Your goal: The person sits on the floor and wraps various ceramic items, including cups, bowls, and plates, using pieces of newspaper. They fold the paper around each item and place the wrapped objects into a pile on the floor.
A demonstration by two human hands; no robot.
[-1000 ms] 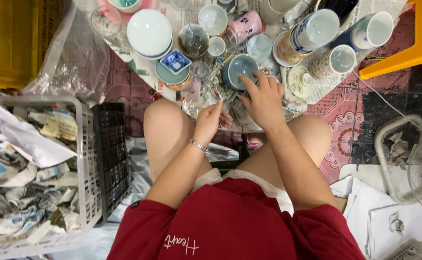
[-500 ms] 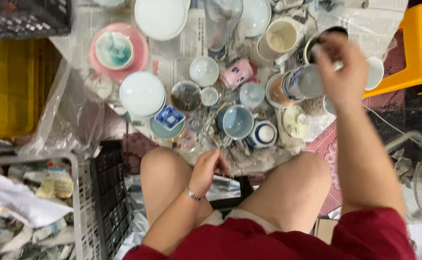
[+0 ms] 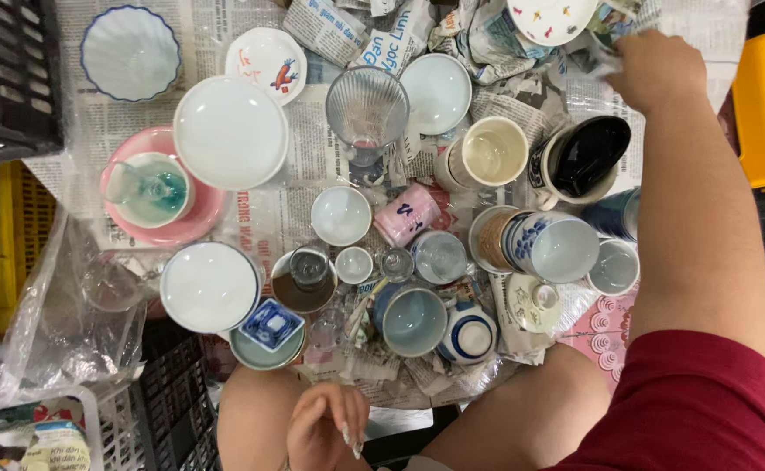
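On the left, the pink plate (image 3: pixel 166 228) with a small bowl on it and the white bowl (image 3: pixel 230 131) above it are sitting on newspaper (image 3: pixel 260 214), well apart from both hands. Lower down, the left hand (image 3: pixel 323 427) is resting on the knee, fingers loosely curled and holding nothing; it has dropped back from the dishes it was near a second ago. In the middle, the blue cup (image 3: pixel 413 321) that the right hand was touching then is now standing alone among the small cups. To the right, the right hand (image 3: pixel 657 70) has stretched far up and is closing on a crumpled piece of paper (image 3: pixel 614 44) beside the black cup (image 3: pixel 587 157). Whether the fingers are clamped on it cannot be told. So the work seems to be shifting from the cups to wrapping paper.
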